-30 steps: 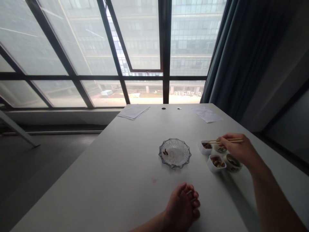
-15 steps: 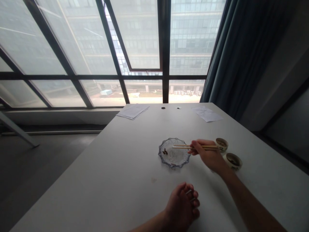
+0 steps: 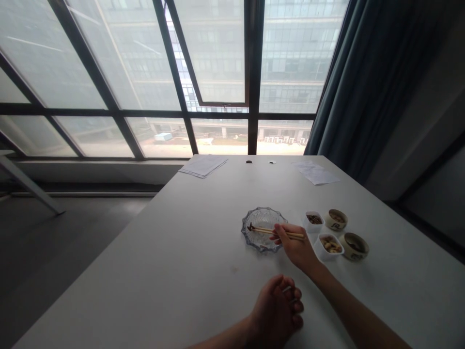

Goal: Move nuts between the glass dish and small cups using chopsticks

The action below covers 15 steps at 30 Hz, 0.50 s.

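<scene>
My right hand (image 3: 293, 242) is closed around a pair of wooden chopsticks (image 3: 267, 231) over a clear glass dish with a scalloped rim (image 3: 260, 249). The chopstick tips meet a few small dark pieces (image 3: 250, 227) at the dish's left side; whether they are gripped I cannot tell. Nearer to me, my left hand (image 3: 278, 308) rests on the table, fingers loosely curled and apart, holding nothing. To the right of my right hand stand two white plastic tubs, one with dark bits (image 3: 314, 219) and one with light brown pieces (image 3: 330, 244).
Behind the tubs are two round cream bowls with dark markings, a far one (image 3: 336, 220) and a nearer one (image 3: 355, 247). Paper stacks lie at the far left (image 3: 204, 166) and far right (image 3: 317, 173) of the white table (image 3: 163, 252). Windows and a blue curtain (image 3: 337, 111) stand beyond.
My right hand has moved left and toward me, bringing the chopstick tips from the dish's middle to the dark pieces. Both white tubs now show. My left hand has stayed put.
</scene>
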Each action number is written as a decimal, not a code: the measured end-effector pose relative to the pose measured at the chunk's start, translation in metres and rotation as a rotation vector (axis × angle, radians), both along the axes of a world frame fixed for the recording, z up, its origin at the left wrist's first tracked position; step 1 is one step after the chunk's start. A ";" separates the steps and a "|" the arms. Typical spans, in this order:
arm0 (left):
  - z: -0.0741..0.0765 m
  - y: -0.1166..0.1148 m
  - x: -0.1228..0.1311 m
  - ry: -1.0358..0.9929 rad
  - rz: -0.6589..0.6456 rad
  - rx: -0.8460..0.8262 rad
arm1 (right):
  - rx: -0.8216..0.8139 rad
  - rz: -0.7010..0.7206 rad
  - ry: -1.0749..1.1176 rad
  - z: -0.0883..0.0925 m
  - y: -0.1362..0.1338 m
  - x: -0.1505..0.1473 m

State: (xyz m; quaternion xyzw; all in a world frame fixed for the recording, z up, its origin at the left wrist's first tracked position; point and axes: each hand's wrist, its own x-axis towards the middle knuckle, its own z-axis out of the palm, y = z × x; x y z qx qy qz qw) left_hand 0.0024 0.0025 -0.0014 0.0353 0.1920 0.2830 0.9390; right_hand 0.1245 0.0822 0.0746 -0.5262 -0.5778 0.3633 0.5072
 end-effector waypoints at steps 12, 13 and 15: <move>0.001 -0.001 -0.002 -0.005 0.007 -0.010 | 0.108 -0.394 -0.086 0.083 -0.014 0.078; 0.001 -0.001 -0.002 -0.007 0.008 -0.009 | 0.107 -0.456 -0.117 0.088 -0.016 0.093; 0.001 -0.001 -0.002 -0.010 0.012 -0.008 | 0.097 -0.548 -0.181 0.091 -0.017 0.122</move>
